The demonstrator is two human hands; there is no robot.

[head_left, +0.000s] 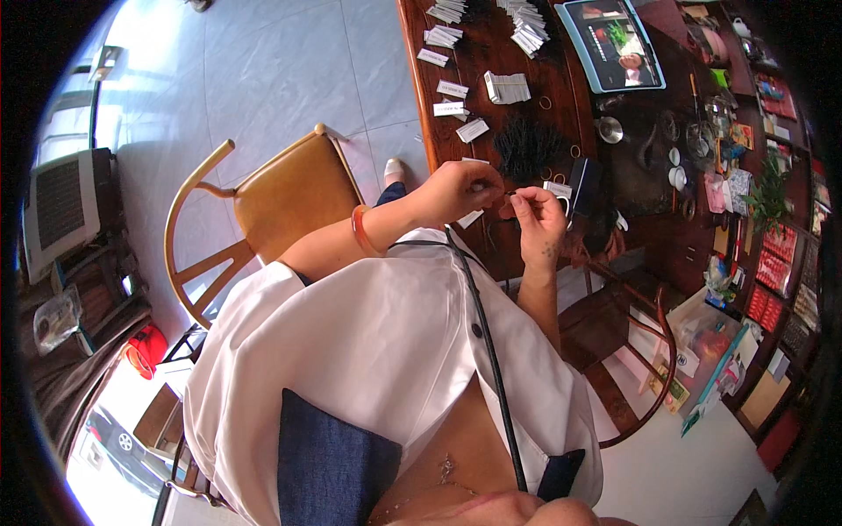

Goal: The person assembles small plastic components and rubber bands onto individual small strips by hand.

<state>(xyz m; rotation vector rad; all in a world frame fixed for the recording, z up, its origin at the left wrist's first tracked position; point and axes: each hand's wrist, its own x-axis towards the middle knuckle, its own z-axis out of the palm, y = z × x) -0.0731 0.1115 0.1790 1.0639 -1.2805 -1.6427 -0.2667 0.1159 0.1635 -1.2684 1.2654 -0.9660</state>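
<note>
My left hand [465, 188], with an amber-coloured bangle on its wrist, is closed in a pinch over the table's near edge. Close beside it, fingertips almost meeting, my right hand [538, 224] pinches too. Something small and dark shows at the right fingertips, too small to name. Just beyond the hands lies a heap of black cords [529, 145]. White paper tags [473, 131] lie along the table's left side, and a thick stack of white tags [507, 88] sits farther back. Another small white tag or card [558, 189] is next to my right hand.
The reddish-brown wooden table [491, 44] also bears thin tan rings [545, 103] and a tablet [611, 44] with a lit screen. A tan-seated chair [298, 193] stands left, a dark wooden chair [605, 351] right. Shelves with packages [772, 263] line the far right.
</note>
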